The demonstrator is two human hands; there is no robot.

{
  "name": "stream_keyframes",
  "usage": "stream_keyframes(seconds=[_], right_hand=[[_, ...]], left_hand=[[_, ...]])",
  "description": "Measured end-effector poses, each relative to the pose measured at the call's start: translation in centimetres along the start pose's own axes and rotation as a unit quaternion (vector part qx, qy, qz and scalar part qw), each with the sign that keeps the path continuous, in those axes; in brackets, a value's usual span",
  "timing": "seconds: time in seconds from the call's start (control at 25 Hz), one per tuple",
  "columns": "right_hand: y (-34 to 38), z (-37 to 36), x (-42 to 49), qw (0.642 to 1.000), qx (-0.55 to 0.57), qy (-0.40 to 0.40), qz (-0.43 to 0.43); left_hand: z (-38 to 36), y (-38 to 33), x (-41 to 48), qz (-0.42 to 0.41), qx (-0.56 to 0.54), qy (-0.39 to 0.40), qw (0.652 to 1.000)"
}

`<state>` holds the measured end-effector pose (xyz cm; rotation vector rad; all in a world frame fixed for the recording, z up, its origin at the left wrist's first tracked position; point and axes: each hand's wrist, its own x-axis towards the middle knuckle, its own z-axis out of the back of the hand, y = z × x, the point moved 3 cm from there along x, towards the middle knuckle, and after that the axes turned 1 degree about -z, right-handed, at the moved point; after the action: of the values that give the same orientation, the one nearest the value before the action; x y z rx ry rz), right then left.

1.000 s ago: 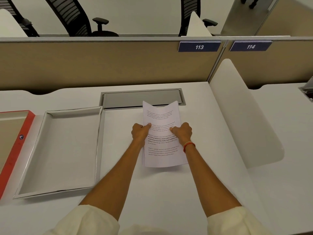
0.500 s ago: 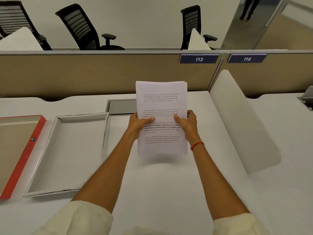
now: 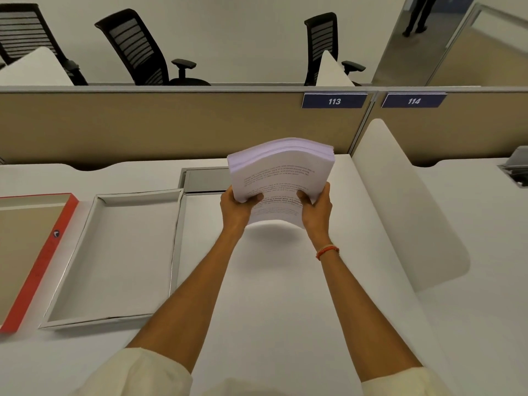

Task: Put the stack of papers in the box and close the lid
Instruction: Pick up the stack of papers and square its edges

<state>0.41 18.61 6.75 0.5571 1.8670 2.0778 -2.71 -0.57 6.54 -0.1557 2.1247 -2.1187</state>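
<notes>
A thick stack of printed white papers [image 3: 281, 172] hangs in the air above the desk, bowed upward at its far end. My left hand [image 3: 235, 207] grips its left edge and my right hand [image 3: 315, 208] grips its right edge, thumbs on top. To the left of the hands, an open shallow white box [image 3: 177, 244] lies flat on the desk with nothing inside. Its red-edged lid [image 3: 43, 258] lies upside down at the far left, partly cut off by the frame.
A grey cable hatch [image 3: 204, 180] is set into the white desk [image 3: 285, 295] behind the box. A white curved divider [image 3: 405, 201] stands to the right. A tan partition [image 3: 157, 124] runs along the back, with black chairs beyond.
Both hands have lifted the stack off the desk, raising it higher and tipping it flatter, so it now bows. The box and lid have not moved.
</notes>
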Motion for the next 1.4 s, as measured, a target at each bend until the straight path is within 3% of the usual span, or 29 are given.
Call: stream_keyframes(seconds=[0.36, 0.84, 1.4], right_hand=[[-3.5, 0.4, -1.1, 0.998, -0.001, 0.019, -0.053], [-2.7, 0.8, 0.2, 0.999, 0.014, 0.033, -0.012], [-4.5, 0.2, 0.2, 0.998, 0.025, 0.029, -0.053]], left_hand=[[0.2, 2.9, -0.7, 0.055, 0.049, 0.015, 0.997], [0.7, 2.5, 0.4, 0.018, 0.043, 0.054, 0.997], [1.1, 3.2, 0.7, 0.038, 0.044, 0.072, 0.996]])
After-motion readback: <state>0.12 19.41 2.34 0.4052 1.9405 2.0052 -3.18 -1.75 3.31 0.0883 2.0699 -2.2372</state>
